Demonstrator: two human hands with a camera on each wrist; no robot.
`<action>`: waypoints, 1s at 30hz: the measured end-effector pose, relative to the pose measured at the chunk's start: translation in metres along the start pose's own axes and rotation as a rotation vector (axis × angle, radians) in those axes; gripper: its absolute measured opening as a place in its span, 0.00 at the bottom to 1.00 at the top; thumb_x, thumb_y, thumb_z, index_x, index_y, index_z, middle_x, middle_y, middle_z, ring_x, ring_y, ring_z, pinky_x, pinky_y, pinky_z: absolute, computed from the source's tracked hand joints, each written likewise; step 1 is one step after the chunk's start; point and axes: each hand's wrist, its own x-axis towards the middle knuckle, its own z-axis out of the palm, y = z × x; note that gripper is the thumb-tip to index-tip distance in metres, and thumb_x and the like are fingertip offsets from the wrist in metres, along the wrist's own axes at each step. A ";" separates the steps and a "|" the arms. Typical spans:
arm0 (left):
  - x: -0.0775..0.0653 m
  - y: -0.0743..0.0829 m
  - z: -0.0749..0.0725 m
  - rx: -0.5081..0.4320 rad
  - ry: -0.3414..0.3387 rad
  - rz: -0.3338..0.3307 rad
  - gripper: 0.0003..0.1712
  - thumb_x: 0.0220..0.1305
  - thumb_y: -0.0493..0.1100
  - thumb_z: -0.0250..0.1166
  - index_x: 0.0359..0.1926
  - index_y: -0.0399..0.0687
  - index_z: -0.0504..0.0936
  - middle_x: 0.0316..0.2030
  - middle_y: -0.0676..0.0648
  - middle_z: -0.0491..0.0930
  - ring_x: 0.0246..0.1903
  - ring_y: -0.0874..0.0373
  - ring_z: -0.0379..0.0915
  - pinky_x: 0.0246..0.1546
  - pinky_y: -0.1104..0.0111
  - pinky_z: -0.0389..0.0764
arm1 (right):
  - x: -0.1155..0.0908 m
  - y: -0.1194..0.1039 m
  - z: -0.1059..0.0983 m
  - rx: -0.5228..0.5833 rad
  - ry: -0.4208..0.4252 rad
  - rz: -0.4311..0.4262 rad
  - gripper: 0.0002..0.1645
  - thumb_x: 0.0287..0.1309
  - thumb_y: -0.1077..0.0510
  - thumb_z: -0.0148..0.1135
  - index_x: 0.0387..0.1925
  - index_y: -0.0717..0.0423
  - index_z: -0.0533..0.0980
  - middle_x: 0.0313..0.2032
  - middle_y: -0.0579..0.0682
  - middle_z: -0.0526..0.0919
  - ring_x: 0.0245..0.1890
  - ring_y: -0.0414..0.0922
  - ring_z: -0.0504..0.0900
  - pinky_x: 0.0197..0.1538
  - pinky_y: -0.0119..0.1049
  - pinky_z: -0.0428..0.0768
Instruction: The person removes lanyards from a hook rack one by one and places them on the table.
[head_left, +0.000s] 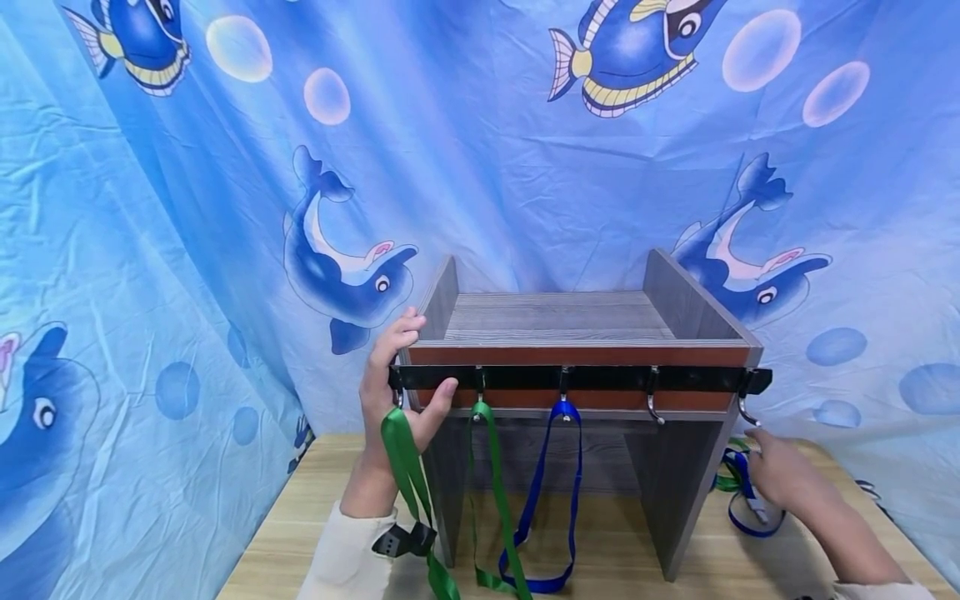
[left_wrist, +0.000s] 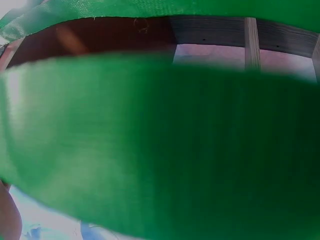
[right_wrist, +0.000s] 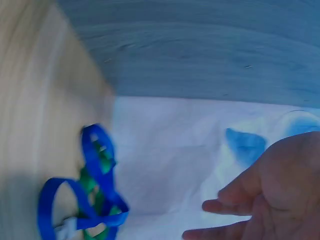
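Two hands, one hook rail [head_left: 525, 378] and three hanging lanyards show in the head view. The rail has five hooks [head_left: 656, 408] and crosses the frame just below the centre, its long axis nearly level from left to right, the hooks curving downward. Counting from the left, a green lanyard [head_left: 403, 454] hangs on the first hook, a second green lanyard [head_left: 498, 467] on the second, and one blue lanyard [head_left: 536, 492] on the third; all three run lengthwise down the frame, the green ones slanting toward the lower right. The left hand [head_left: 397, 392] grips the rail's left end, thumb across its front. At lower right, the right hand [head_left: 791, 479] holds nothing, fingers extended, near a pile of blue and green lanyards [right_wrist: 106, 180] too tangled to count. One grey shelf unit [head_left: 562, 315] stands behind the rail on one wooden table [head_left: 277, 517]
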 end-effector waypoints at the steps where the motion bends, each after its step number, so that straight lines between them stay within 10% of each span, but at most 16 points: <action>1: 0.001 0.000 0.000 -0.002 0.004 0.004 0.39 0.67 0.57 0.72 0.55 0.24 0.73 0.60 0.30 0.80 0.72 0.45 0.74 0.76 0.56 0.73 | -0.002 -0.003 -0.004 0.019 0.024 0.002 0.30 0.69 0.67 0.41 0.64 0.90 0.62 0.57 0.88 0.73 0.47 0.72 0.81 0.48 0.63 0.82; 9: 0.003 -0.002 0.001 0.005 0.015 0.032 0.42 0.66 0.57 0.72 0.62 0.26 0.72 0.60 0.32 0.81 0.70 0.44 0.75 0.75 0.57 0.73 | -0.021 -0.033 -0.031 0.221 0.178 0.037 0.26 0.81 0.60 0.36 0.67 0.77 0.66 0.60 0.84 0.73 0.55 0.77 0.77 0.48 0.62 0.84; 16: 0.003 -0.002 0.000 0.026 0.002 0.024 0.44 0.66 0.58 0.72 0.69 0.30 0.70 0.60 0.31 0.80 0.70 0.45 0.75 0.75 0.57 0.73 | -0.042 -0.062 -0.032 0.506 0.423 0.096 0.14 0.81 0.56 0.46 0.48 0.64 0.71 0.34 0.45 0.84 0.30 0.28 0.80 0.29 0.29 0.84; 20: 0.003 0.000 0.000 0.027 0.004 0.010 0.39 0.66 0.59 0.72 0.57 0.27 0.77 0.58 0.29 0.80 0.70 0.46 0.75 0.74 0.58 0.74 | -0.049 -0.077 -0.034 0.642 0.521 0.093 0.14 0.81 0.53 0.50 0.40 0.60 0.71 0.24 0.34 0.81 0.25 0.32 0.82 0.26 0.29 0.83; 30: 0.003 0.002 0.000 0.025 0.009 0.008 0.38 0.66 0.59 0.72 0.54 0.25 0.76 0.58 0.29 0.80 0.71 0.45 0.74 0.75 0.57 0.73 | -0.069 -0.115 -0.040 1.092 0.725 -0.140 0.25 0.79 0.66 0.49 0.19 0.67 0.64 0.13 0.49 0.68 0.13 0.44 0.66 0.17 0.40 0.62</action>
